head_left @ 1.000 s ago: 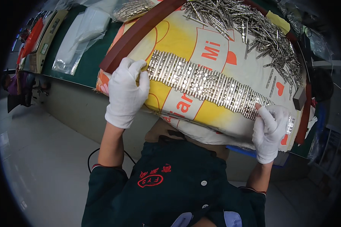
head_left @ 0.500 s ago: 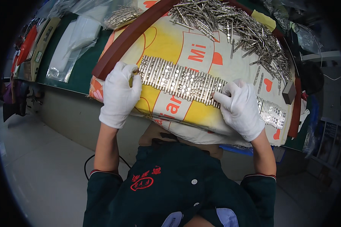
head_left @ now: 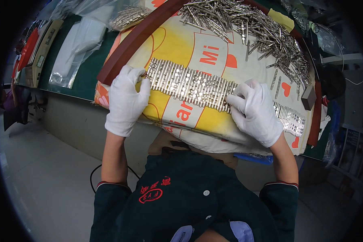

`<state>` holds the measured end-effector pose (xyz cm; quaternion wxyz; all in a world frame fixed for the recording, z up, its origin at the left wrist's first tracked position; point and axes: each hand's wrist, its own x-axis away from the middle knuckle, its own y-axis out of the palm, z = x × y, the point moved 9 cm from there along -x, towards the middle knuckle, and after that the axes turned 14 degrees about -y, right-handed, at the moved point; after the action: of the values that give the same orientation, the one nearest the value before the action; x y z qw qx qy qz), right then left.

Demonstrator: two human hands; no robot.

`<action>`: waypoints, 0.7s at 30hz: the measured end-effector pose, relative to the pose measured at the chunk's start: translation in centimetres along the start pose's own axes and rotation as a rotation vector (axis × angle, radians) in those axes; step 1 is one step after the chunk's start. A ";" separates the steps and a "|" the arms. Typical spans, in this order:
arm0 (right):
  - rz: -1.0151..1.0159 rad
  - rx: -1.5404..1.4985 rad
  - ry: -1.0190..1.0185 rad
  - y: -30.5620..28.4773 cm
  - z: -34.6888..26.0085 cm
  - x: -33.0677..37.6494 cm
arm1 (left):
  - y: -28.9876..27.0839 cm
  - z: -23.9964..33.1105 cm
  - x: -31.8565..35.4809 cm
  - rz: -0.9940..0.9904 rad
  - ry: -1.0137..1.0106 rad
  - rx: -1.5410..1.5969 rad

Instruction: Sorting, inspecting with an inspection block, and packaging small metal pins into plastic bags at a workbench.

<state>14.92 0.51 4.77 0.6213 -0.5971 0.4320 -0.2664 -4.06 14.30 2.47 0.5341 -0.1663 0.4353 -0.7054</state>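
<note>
A long row of slim, shiny metal pins (head_left: pixel 193 84) lies side by side on a printed cloth (head_left: pixel 177 38). At the row's left end my left hand (head_left: pixel 127 97), in a white glove, is closed with thumb and fingertips against the outermost pins. My right hand (head_left: pixel 256 111), also gloved in white, curls its fingers onto the right end. Its fingertips and the pins under them are partly hidden. Beyond the right hand runs a shorter row of pins (head_left: pixel 288 119), partly covered by that hand. A large loose heap of pins (head_left: pixel 246 30) spreads across the far right.
A dark red wooden rail (head_left: pixel 137 42) borders the cloth on the left, another rail (head_left: pixel 315 117) on the right. Near the right rail stands a small dark block (head_left: pixel 309 98). Several loose pins lie beside the heap. Clear plastic bags (head_left: pixel 80 40) rest on the green table at left.
My right hand has shifted slightly, its fingers drawing closer together at the row's right end. The left hand stays in place against the left end.
</note>
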 end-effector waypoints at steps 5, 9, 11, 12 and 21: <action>0.147 -0.057 0.219 -0.4 1.7 -0.4 | 0.1 0.1 0.2 -0.002 -0.011 -0.005; 0.036 -0.056 0.275 1.4 2.2 -1.0 | 0.0 -0.2 0.4 0.006 -0.030 0.010; 0.055 -0.080 0.271 2.1 2.2 -0.9 | 0.1 -0.1 0.4 0.008 -0.031 0.013; 0.074 -0.104 0.265 2.3 2.3 -0.9 | 0.1 -0.1 0.5 0.015 -0.025 -0.002; 0.143 -0.154 0.249 2.6 2.6 -1.0 | -0.3 0.0 0.7 0.054 -0.021 0.001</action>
<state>16.24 3.04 2.26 0.5328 -0.5730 0.5660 -0.2597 -4.48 13.67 2.52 0.5577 -0.1615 0.4337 -0.6891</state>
